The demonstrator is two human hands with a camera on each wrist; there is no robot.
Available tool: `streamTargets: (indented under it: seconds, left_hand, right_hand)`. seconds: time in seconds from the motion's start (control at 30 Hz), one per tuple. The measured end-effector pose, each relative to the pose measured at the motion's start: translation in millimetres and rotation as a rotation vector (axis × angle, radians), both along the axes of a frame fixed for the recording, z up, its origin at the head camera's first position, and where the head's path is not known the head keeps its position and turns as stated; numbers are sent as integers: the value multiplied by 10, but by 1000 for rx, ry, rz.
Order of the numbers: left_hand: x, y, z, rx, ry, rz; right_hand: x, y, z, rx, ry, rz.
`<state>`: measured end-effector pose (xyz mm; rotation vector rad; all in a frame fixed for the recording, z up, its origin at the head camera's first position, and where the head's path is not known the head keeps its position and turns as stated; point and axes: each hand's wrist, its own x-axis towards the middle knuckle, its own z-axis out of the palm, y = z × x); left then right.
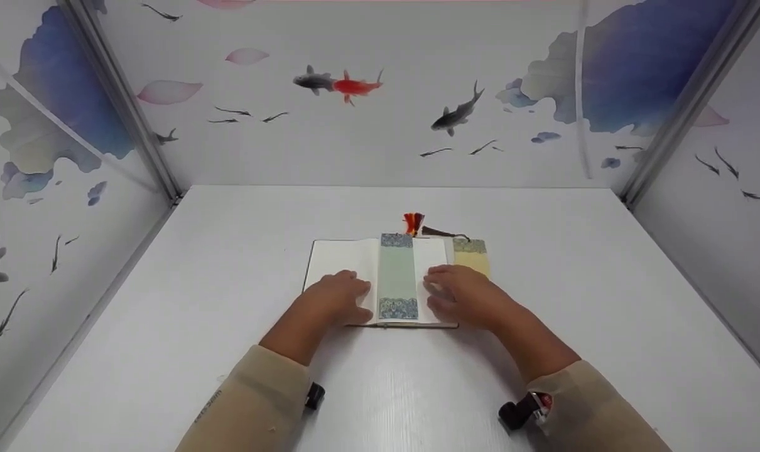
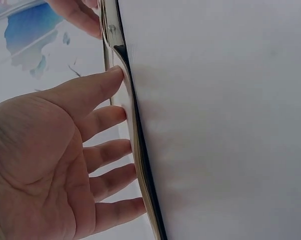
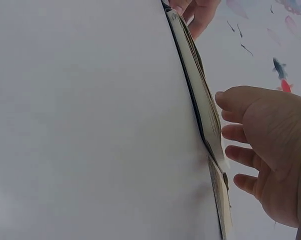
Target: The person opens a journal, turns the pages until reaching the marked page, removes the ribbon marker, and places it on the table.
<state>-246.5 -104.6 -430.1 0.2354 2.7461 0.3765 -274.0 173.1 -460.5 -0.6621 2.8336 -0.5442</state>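
Observation:
An open notebook (image 1: 342,254) with blank pages lies on the white table. A pale green bookmark (image 1: 396,270) with blue patterned ends and a red and orange tassel (image 1: 412,222) lies on its right page, beside the fold. My left hand (image 1: 336,300) rests its spread fingertips on the left page; the left wrist view shows the thumb and fingers (image 2: 110,119) along it. Over the right page is my right hand (image 1: 471,298), fingers loosely bent and holding nothing. It partly hides a yellow strip with a patterned top (image 1: 471,260) and dark tassel (image 1: 439,231) at the notebook's right.
The white table (image 1: 242,251) is enclosed by walls (image 1: 380,138) printed with fish and lotus leaves. Metal posts (image 1: 688,113) stand at the back corners. Black devices (image 1: 518,414) show beneath both sleeves.

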Motion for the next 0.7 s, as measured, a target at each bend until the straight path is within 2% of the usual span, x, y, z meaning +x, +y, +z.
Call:
streamTargets:
  seconds: [0.13,0.37,0.6,0.7]
  left_hand:
    - [-13,27,-1,2,-1,7]
    - [-25,10,-4,-29,8,-18]
    - [-62,-18,-8,-44,13,-38]
    - [-70,-15,-15,-47,12,-46]
  right_hand:
    - [-34,-119,8,27,59,20]
    - [-70,-429,28,99,98,49]
    - [-63,-653,49,39,73,92]
    - [-78,-706,51,49,82,112]
